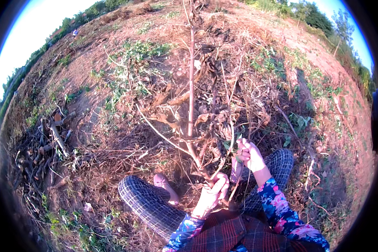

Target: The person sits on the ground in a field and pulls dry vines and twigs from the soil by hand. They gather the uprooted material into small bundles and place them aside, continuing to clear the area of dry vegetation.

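A dry, branching plant stem [191,104] stands up before me, with shrivelled brown leaves [163,119] hanging about it. Close to its lower end, where the side branches fork off, my left hand [211,192] is wrapped around it. To the right and a little higher, my right hand [250,156] has its fingers closed on a thin stem [234,189] bearing a bit of green. A pale side branch [160,135] slants up to the left from the fork. What lies inside my fists is hidden.
My bent knees in checked trousers [148,200] flank the stem, with a shoe [162,182] on the ground. Cut wood and sticks [55,132] are piled at left. Dry brush [255,94] and green weeds [138,50] cover the soil ahead. Far off at upper left is a small figure [75,32].
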A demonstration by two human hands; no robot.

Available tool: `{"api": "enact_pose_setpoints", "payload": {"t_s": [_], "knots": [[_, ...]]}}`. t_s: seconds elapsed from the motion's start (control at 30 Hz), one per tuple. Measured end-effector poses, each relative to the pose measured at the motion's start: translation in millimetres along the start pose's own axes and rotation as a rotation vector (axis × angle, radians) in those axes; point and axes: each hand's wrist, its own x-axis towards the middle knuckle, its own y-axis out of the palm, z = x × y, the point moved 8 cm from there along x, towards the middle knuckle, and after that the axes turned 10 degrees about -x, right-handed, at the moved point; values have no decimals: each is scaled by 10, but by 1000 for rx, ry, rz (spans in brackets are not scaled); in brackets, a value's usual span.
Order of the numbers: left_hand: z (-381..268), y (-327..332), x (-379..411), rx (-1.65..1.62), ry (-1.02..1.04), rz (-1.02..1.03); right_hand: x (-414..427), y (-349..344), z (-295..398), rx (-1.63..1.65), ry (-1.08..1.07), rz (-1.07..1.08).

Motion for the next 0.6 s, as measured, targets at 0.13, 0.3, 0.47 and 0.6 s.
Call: {"api": "enact_pose_setpoints", "payload": {"t_s": [0.13, 0.3, 0.47, 0.6], "knots": [[-175, 229, -194, 224, -16, 113, 56, 52, -365, -86, 170, -22], [-288, 393, -364, 284, 12, 225, -37, 199, -712, -203, 358, -234], [-493, 388, -280, -48, 49, 423, -106, 344, -715, -171, 413, -155], [-502, 387, -192, -234, 36, 531, 20, 201, -913, 28, 458, -144]]}}
